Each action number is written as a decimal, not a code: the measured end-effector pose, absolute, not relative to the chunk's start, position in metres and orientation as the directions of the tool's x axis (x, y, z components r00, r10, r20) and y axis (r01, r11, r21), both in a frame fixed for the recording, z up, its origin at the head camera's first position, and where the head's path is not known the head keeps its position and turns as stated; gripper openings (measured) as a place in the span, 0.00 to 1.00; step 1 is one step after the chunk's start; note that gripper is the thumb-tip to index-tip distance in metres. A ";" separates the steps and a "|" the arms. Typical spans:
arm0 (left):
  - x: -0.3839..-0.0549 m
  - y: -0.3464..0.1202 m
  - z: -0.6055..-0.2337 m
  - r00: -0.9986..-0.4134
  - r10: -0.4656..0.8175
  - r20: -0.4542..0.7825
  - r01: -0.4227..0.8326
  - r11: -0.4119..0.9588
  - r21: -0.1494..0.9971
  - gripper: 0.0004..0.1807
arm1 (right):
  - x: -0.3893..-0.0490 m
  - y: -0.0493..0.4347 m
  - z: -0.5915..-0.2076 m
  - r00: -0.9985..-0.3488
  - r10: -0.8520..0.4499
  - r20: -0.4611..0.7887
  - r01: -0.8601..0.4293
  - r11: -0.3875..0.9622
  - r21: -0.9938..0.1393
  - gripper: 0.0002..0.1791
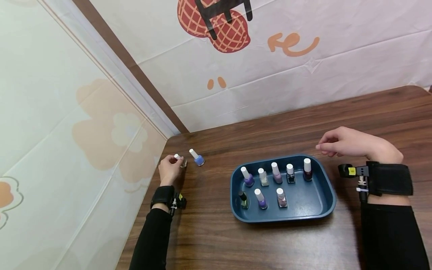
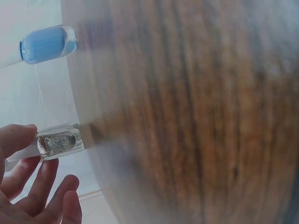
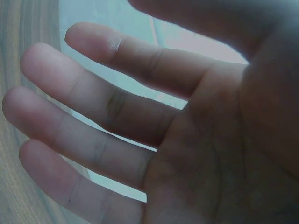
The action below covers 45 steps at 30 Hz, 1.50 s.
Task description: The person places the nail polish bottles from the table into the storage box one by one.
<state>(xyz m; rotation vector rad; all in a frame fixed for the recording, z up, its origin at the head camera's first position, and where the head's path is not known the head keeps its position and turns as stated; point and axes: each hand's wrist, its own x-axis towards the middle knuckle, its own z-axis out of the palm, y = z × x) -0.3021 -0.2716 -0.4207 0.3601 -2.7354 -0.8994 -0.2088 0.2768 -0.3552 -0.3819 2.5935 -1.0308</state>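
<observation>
At the table's left side my left hand (image 1: pixel 169 170) pinches a nail polish bottle (image 2: pixel 57 143) with silvery glitter between thumb and fingers, around its white cap. Just to the right of it in the head view stands a blue nail polish bottle (image 1: pixel 199 160) with a white cap. My right hand (image 1: pixel 347 142) hovers past the tray's right rear corner, fingers loosely bent and holding nothing; its palm (image 3: pixel 196 154) fills much of the right wrist view. Between the hands, a dark blue tray (image 1: pixel 307 206) carries several polish bottles in two rows.
The tray's back row includes a purple bottle (image 1: pixel 248 179) and a dark red one (image 1: pixel 307 170). A green bottle (image 1: pixel 244 200) with a black cap stands front left. A printed curtain (image 1: pixel 270 86) borders the wooden table (image 1: pixel 206 232) behind, with another sheet (image 1: pixel 111 150) along the left.
</observation>
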 end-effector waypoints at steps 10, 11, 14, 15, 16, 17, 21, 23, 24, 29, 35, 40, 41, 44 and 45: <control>-0.290 -0.266 -0.406 -0.941 -0.275 0.196 -0.106 0.791 0.603 0.17 | -0.207 0.277 -0.355 -0.911 -0.357 -0.206 -0.112 0.695 -0.710 0.15; -0.289 -0.265 -0.404 -0.941 -0.273 0.202 -0.101 0.792 0.602 0.17 | -0.207 0.277 -0.355 -0.911 -0.358 -0.205 -0.113 0.695 -0.710 0.15; -0.285 -0.262 -0.398 -0.938 -0.261 0.226 -0.080 0.801 0.593 0.17 | -0.206 0.277 -0.355 -0.912 -0.358 -0.202 -0.115 0.694 -0.710 0.15; -0.283 -0.261 -0.397 -0.937 -0.257 0.236 -0.073 0.806 0.588 0.17 | -0.206 0.277 -0.355 -0.911 -0.359 -0.201 -0.117 0.693 -0.711 0.15; -0.282 -0.260 -0.396 -0.936 -0.251 0.247 -0.063 0.810 0.583 0.17 | -0.206 0.277 -0.355 -0.911 -0.360 -0.200 -0.119 0.694 -0.711 0.15; -0.281 -0.259 -0.394 -0.934 -0.245 0.259 -0.053 0.813 0.580 0.17 | -0.206 0.276 -0.355 -0.911 -0.361 -0.199 -0.119 0.693 -0.711 0.15; -0.276 -0.253 -0.386 -0.932 -0.215 0.294 -0.011 0.823 0.568 0.16 | -0.206 0.276 -0.355 -0.910 -0.362 -0.200 -0.119 0.692 -0.712 0.15; -0.273 -0.249 -0.381 -0.929 -0.196 0.315 0.015 0.829 0.560 0.16 | -0.206 0.275 -0.355 -0.911 -0.361 -0.201 -0.118 0.693 -0.711 0.14; -0.271 -0.247 -0.378 -0.927 -0.185 0.327 0.029 0.831 0.555 0.15 | -0.206 0.275 -0.355 -0.911 -0.361 -0.201 -0.118 0.694 -0.711 0.14; -0.261 -0.234 -0.365 -0.907 -0.126 0.403 0.111 0.850 0.515 0.15 | -0.207 0.275 -0.353 -0.910 -0.362 -0.202 -0.119 0.695 -0.709 0.15; -0.244 -0.214 -0.348 -0.880 -0.033 0.474 0.224 0.851 0.474 0.13 | -0.207 0.275 -0.351 -0.909 -0.368 -0.197 -0.127 0.693 -0.710 0.14; -0.233 -0.194 -0.336 -0.843 0.057 0.536 0.325 0.846 0.422 0.12 | -0.207 0.275 -0.350 -0.911 -0.362 -0.198 -0.121 0.692 -0.711 0.15; -0.231 -0.190 -0.334 -0.836 0.070 0.545 0.341 0.844 0.414 0.12 | -0.207 0.275 -0.350 -0.912 -0.360 -0.198 -0.119 0.692 -0.712 0.15; -0.226 -0.179 -0.328 -0.815 0.116 0.568 0.389 0.836 0.387 0.11 | -0.206 0.276 -0.350 -0.914 -0.353 -0.200 -0.112 0.693 -0.712 0.15; -0.224 -0.175 -0.327 -0.808 0.131 0.575 0.404 0.833 0.378 0.11 | -0.205 0.276 -0.350 -0.914 -0.352 -0.201 -0.110 0.693 -0.712 0.15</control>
